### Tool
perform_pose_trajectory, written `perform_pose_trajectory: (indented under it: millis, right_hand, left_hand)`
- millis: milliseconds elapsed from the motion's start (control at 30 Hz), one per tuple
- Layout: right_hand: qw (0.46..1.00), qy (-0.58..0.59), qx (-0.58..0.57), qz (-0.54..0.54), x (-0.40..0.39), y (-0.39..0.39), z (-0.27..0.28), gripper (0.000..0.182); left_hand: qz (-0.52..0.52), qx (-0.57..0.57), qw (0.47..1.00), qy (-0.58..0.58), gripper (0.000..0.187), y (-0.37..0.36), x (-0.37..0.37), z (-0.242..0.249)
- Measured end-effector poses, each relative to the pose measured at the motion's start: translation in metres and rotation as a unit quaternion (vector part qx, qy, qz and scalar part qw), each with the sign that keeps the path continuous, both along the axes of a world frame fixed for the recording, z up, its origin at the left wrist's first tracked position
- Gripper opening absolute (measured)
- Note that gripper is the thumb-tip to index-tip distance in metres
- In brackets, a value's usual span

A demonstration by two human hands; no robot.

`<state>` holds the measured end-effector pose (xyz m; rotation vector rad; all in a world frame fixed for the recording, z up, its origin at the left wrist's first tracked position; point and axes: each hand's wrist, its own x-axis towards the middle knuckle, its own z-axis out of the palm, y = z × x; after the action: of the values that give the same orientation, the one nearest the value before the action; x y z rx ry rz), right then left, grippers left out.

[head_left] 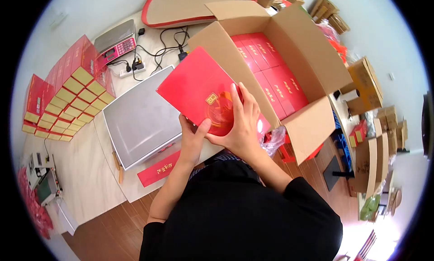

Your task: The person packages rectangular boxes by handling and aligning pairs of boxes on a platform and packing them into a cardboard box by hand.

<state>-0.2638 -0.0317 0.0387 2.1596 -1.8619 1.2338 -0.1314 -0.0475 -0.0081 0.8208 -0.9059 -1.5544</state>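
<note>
Both my hands hold a red gift box (194, 82) with a small gold emblem, tilted in front of me. My left hand (193, 136) grips its near lower edge, with the thumb on the printed face. My right hand (242, 125) wraps round its right side, fingers spread over that face. Below the gift box lies a grey metal-topped scale (140, 125). To the right stands an open cardboard carton (300, 48), with several red boxes (271, 75) packed in it. A flat red strip with gold lettering (158, 169) lies by my left forearm.
Stacked red and gold boxes (74, 87) stand on the left of the table (90, 170). Behind are a smaller scale with pink keypad (120, 46), a power strip (133, 70) and black cables. Clear plastic wrap (273, 141) lies beside the carton.
</note>
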Motion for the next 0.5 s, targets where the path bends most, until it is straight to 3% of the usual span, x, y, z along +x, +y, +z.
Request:
perform_pose_trajectory:
  millis: [67,133,233,300,333,400,467,500]
  right_hand:
    - [0.997,-0.031,0.025,0.071,-0.017,-0.011,0.001,0.105]
    - [0.997,-0.036,0.023,0.064,-0.035,-0.015,-0.002,0.091]
    - [0.990,-0.130,0.020,0.055,-0.058,-0.019,-0.025,0.079]
    - [0.949,-0.302,0.060,0.064,-0.065,-0.018,-0.038,0.073]
    - [0.947,-0.306,0.062,0.071,-0.062,-0.017,-0.047,0.073]
    - [0.773,-0.576,0.195,0.182,-0.046,-0.014,-0.066,0.076]
    - [0.669,-0.614,0.330,0.259,-0.031,-0.010,-0.076,0.079]
    - [0.643,-0.623,0.347,0.278,-0.021,-0.012,-0.076,0.082]
  left_hand:
    - [0.041,0.049,0.997,0.035,0.064,-0.009,-0.001,0.003]
    - [0.083,0.074,0.992,0.066,0.062,-0.018,-0.001,0.006]
    - [0.149,0.063,0.981,0.103,0.061,-0.033,0.004,0.006]
    - [0.177,0.054,0.976,0.112,0.061,-0.041,0.006,0.008]
    - [0.193,0.038,0.971,0.135,0.062,-0.044,0.006,0.008]
    - [0.214,0.017,0.965,0.153,0.063,-0.048,0.003,0.012]
    - [0.272,0.013,0.949,0.160,0.067,-0.049,-0.020,0.017]
    - [0.280,-0.008,0.946,0.163,0.065,-0.048,-0.032,0.016]
